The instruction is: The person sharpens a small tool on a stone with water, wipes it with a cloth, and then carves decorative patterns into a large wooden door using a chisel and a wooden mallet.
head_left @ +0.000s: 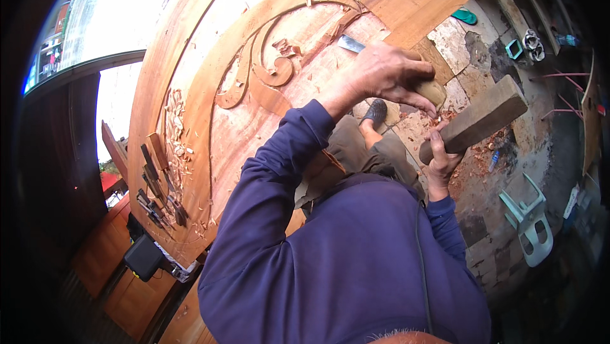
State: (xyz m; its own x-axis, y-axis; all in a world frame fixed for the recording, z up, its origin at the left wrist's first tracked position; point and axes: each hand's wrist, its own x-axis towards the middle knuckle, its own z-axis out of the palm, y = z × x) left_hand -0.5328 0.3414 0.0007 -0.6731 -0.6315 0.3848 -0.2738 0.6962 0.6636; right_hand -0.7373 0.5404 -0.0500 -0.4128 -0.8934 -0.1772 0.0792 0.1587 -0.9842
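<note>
My left hand (389,76) is closed round a chisel over the right part of a carved wooden panel (238,125). The chisel's flat metal blade (351,43) sticks out on the left side of the hand, and its rounded wooden handle (434,94) shows on the right. Whether the blade touches the wood, I cannot tell. Lower right, my right hand (443,161) grips a thick squared wooden mallet (483,115), tilted up to the right beside the chisel handle. Raised scrolls (277,72) and curling leaf shapes stand out from the panel's cut-back ground.
Several carving chisels (152,179) lie at the panel's left edge, beside a heap of wood shavings (178,131). A black case (145,258) sits below that corner. On the floor at right are a pale green plastic stool (527,220), green sandals (465,15) and more shavings (492,141).
</note>
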